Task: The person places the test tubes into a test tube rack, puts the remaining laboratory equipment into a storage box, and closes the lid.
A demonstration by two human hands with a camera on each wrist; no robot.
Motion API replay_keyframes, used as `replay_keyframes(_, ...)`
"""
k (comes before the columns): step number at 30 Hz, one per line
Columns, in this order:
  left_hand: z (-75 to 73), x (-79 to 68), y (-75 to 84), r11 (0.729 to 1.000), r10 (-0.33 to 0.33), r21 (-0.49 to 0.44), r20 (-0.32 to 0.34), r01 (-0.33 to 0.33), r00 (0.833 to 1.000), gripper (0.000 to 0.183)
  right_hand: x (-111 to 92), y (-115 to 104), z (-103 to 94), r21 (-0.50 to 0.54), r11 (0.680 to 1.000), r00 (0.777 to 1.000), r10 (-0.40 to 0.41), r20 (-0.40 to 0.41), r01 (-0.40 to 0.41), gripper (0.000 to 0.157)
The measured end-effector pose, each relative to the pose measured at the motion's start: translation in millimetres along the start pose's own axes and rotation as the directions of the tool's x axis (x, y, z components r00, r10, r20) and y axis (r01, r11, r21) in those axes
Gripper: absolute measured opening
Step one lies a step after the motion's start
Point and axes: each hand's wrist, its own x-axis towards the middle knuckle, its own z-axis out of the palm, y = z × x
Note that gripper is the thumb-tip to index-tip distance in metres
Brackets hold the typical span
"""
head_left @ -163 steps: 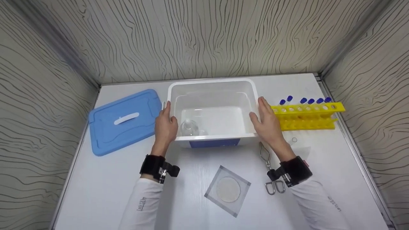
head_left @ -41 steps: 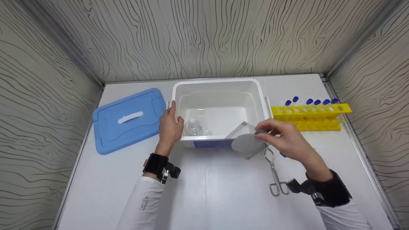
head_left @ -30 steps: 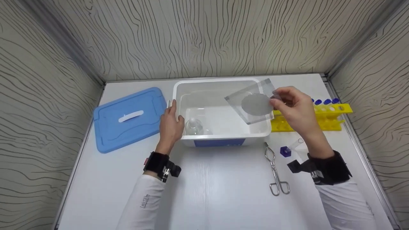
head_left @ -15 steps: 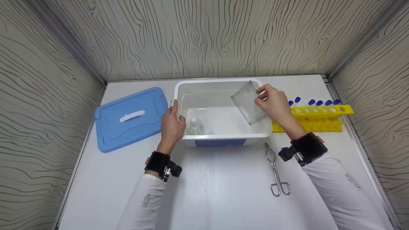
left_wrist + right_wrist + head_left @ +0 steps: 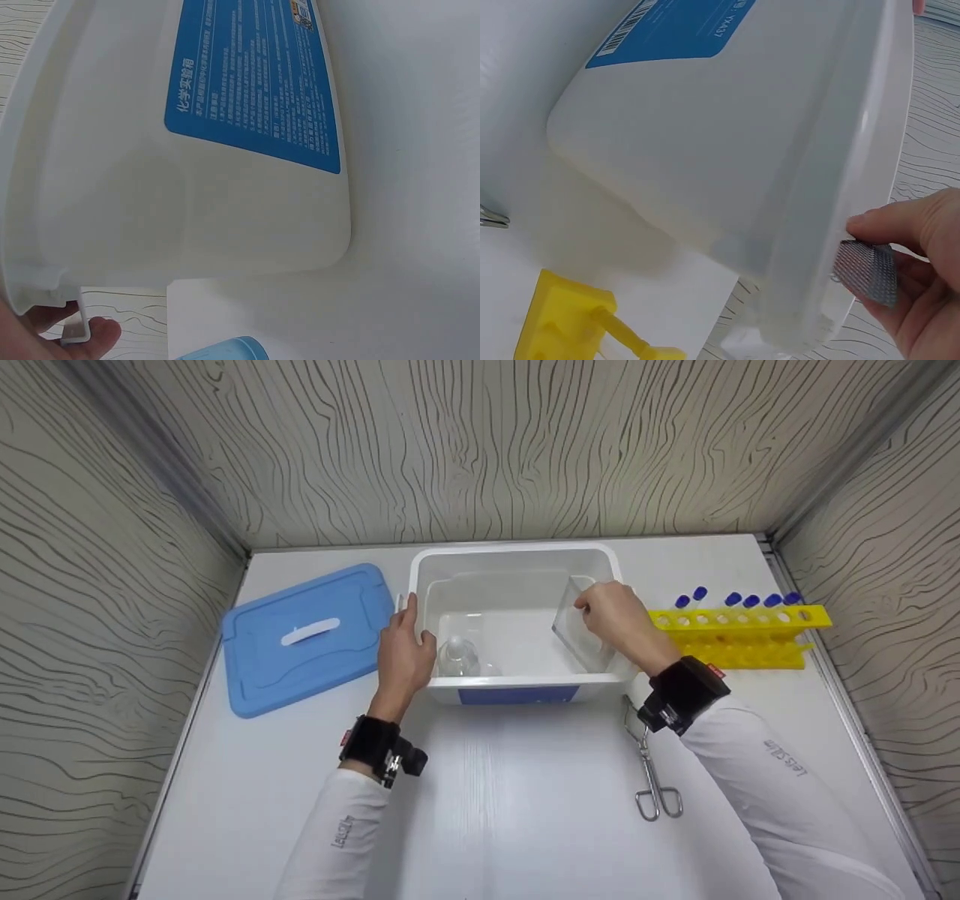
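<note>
In the head view a white plastic storage box (image 5: pixel 525 682) stands uncovered at the middle back, a blue label on its front. My left hand (image 5: pixel 405 656) holds its left side; in the left wrist view the fingers (image 5: pixel 101 339) curl around the white handle there. Inside the box on the right, my right hand (image 5: pixel 619 619) pinches a wire gauze (image 5: pixel 576 634) by one edge, tilted and lowered below the rim. The right wrist view shows the mesh corner (image 5: pixel 866 270) between thumb and fingers. A clear glass flask (image 5: pixel 457 658) sits in the box's front left corner.
A blue lid (image 5: pixel 300 679) with a white handle lies left of the box. At right stands a yellow test tube rack (image 5: pixel 739 617) with several blue-topped tubes. Metal crucible tongs (image 5: pixel 647 769) lie in front, near the right sleeve. Patterned walls enclose the table.
My right hand has left the box's right side, picked up the wire gauze from the table, lifted it over the rim and lowered it into the box. My left hand has stayed on the box.
</note>
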Motion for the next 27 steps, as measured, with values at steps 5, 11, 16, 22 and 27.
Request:
replay_keyframes(5,0.3,0.3,0.1,1.000,-0.001,0.007,0.000,0.001,1.000,0.065,2.6,1.8,5.8,-0.040,0.999,0.999,0.003,0.050,-0.001,0.031)
replay_keyframes(11,0.4,0.9,-0.1,1.000,-0.007,0.001,-0.004,0.007,1.000,0.065,4.7,5.9,12.2,-0.052,0.999,0.998,0.011,0.059,-0.008,0.029)
replay_keyframes(16,0.0,1.3,-0.9,1.000,-0.009,-0.001,0.000,0.009,1.000,0.065,7.2,8.2,17.1,-0.060,0.998,0.998,0.018,0.067,-0.014,0.022)
replay_keyframes(22,-0.6,1.0,-1.3,1.000,-0.006,-0.006,0.005,0.006,1.000,0.065,9.3,7.1,20.1,-0.115,0.993,0.993,0.030,0.112,-0.017,0.017)
replay_keyframes(27,-0.6,0.7,-0.3,1.000,-0.013,0.000,0.014,0.013,1.000,0.065,8.5,3.7,22.3,-0.175,0.984,0.990,0.049,0.134,-0.025,0.009)
